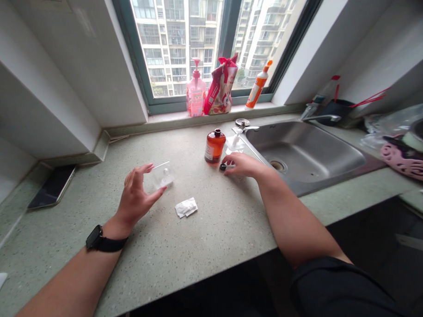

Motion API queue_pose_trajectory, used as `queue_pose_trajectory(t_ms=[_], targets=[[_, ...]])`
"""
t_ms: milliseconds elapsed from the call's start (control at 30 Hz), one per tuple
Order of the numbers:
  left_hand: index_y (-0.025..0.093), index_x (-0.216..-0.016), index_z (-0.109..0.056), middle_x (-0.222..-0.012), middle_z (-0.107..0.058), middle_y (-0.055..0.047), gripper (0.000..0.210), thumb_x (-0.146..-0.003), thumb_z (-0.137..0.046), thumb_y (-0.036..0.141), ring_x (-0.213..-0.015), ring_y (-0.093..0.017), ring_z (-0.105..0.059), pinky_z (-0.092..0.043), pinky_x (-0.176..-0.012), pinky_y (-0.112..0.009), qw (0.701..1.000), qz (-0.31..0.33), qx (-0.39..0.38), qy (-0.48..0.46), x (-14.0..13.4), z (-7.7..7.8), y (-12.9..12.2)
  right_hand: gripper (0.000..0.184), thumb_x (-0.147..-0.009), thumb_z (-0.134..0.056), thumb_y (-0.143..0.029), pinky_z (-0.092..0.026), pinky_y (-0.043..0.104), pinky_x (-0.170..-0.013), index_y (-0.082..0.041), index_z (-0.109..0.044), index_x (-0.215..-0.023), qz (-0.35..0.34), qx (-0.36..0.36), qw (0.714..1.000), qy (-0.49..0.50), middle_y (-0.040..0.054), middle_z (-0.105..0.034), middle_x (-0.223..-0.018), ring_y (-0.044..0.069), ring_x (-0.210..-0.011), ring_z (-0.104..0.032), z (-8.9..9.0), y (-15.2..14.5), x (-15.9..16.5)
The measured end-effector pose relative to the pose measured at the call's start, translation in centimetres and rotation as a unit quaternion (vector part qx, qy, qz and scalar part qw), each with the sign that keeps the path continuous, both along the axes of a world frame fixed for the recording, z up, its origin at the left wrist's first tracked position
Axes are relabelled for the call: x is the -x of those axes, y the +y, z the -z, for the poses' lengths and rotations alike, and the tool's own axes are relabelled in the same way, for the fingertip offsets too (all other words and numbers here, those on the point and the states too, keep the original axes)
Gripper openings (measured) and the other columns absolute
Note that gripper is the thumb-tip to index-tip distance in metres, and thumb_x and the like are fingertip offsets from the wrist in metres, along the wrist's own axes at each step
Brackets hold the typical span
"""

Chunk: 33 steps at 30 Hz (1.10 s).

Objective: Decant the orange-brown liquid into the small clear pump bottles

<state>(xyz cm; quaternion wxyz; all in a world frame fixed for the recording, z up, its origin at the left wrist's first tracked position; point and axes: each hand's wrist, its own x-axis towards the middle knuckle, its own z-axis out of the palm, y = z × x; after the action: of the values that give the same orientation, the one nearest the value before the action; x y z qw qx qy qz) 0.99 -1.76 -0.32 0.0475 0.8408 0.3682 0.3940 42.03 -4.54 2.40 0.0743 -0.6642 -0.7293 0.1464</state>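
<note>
My left hand (pixel 138 193) grips a small clear plastic box (pixel 163 175) between thumb and fingers, just above the counter. At the base of an amber bottle (pixel 214 147) with a dark mouth and pale label, my right hand (pixel 241 164) has its fingers closed on a small black cap (pixel 223 167). A pale piece shows behind the cap, partly covered by the fingers. The bottle stands upright, with no lid visible on its mouth. Between the hands, nearer to me, lies a folded white tissue (pixel 186 207).
A steel sink (pixel 311 150) with a tap lies to the right. Clear plastic packaging (pixel 234 143) rests behind my right hand. A pink pump bottle (pixel 196 92), a red bag (pixel 222 86) and an orange bottle (pixel 257 86) line the windowsill. A phone (pixel 53 186) lies far left.
</note>
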Motion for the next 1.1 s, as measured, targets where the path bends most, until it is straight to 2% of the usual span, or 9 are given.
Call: queue_pose_trajectory(t_ms=[233, 567, 767, 900, 1000, 1100], targets=[[0.026, -0.148, -0.046, -0.137, -0.068, -0.012, 0.071, -0.089, -0.082, 0.042, -0.125, -0.034, -0.068, -0.05, -0.115, -0.055, 1.0, 0.0, 0.0, 0.004, 0.1, 0.0, 0.1, 0.023, -0.084, -0.078, -0.029, -0.053, 0.033, -0.074, -0.028, -0.081, -0.106, -0.013, 0.007, 1.0, -0.01, 0.0046, -0.081, -0.103, 0.024, -0.092, -0.072, -0.6, 0.0, 1.0], [0.027, -0.148, -0.047, -0.138, -0.067, -0.012, 0.07, -0.089, -0.081, 0.042, -0.125, -0.034, -0.067, -0.05, -0.114, -0.055, 1.0, -0.002, 0.011, 0.008, 0.1, 0.0, 0.1, 0.021, -0.083, -0.078, -0.03, -0.051, 0.032, -0.076, -0.026, -0.08, -0.103, -0.017, 0.035, 0.999, -0.003, 0.0052, -0.08, -0.108, 0.024, -0.094, -0.071, -1.2, -0.4, 1.8], [0.028, -0.149, -0.047, -0.138, -0.067, -0.012, 0.072, -0.089, -0.082, 0.041, -0.126, -0.035, -0.067, -0.05, -0.114, -0.057, 1.0, 0.006, 0.011, 0.004, 0.2, 0.0, 0.2, 0.022, -0.082, -0.079, -0.032, -0.051, 0.032, -0.073, -0.026, -0.08, -0.103, -0.016, 0.049, 0.999, 0.001, 0.0049, -0.079, -0.103, 0.023, -0.088, -0.071, -1.3, -0.4, 2.0], [0.027, -0.15, -0.046, -0.137, -0.067, -0.013, 0.072, -0.089, -0.082, 0.04, -0.126, -0.035, -0.067, -0.05, -0.114, -0.057, 1.0, 0.007, 0.009, 0.005, 0.2, 0.1, 0.3, 0.026, -0.082, -0.081, -0.032, -0.053, 0.032, -0.075, -0.027, -0.08, -0.107, -0.018, 0.051, 0.998, 0.013, 0.0049, -0.08, -0.105, 0.023, -0.09, -0.072, -1.5, -0.5, 1.7], [0.026, -0.151, -0.046, -0.137, -0.067, -0.014, 0.073, -0.089, -0.082, 0.04, -0.126, -0.035, -0.068, -0.051, -0.113, -0.057, 1.0, 0.011, 0.013, -0.004, 0.1, 0.3, 0.3, 0.034, -0.082, -0.084, -0.042, -0.056, 0.034, -0.08, -0.027, -0.078, -0.112, 0.008, 0.041, 0.998, 0.051, 0.0065, -0.08, -0.112, 0.025, -0.098, -0.073, -1.4, -0.7, 1.1], [0.026, -0.151, -0.046, -0.136, -0.067, -0.014, 0.075, -0.088, -0.082, 0.043, -0.123, -0.034, -0.069, -0.052, -0.113, -0.057, 0.999, 0.015, 0.026, -0.019, 0.0, 0.3, 0.3, 0.04, -0.088, -0.078, -0.054, -0.058, 0.037, -0.082, -0.024, -0.075, -0.115, 0.072, 0.004, 0.993, 0.09, 0.009, -0.079, -0.109, 0.026, -0.096, -0.074, -0.9, -0.7, 0.3]])
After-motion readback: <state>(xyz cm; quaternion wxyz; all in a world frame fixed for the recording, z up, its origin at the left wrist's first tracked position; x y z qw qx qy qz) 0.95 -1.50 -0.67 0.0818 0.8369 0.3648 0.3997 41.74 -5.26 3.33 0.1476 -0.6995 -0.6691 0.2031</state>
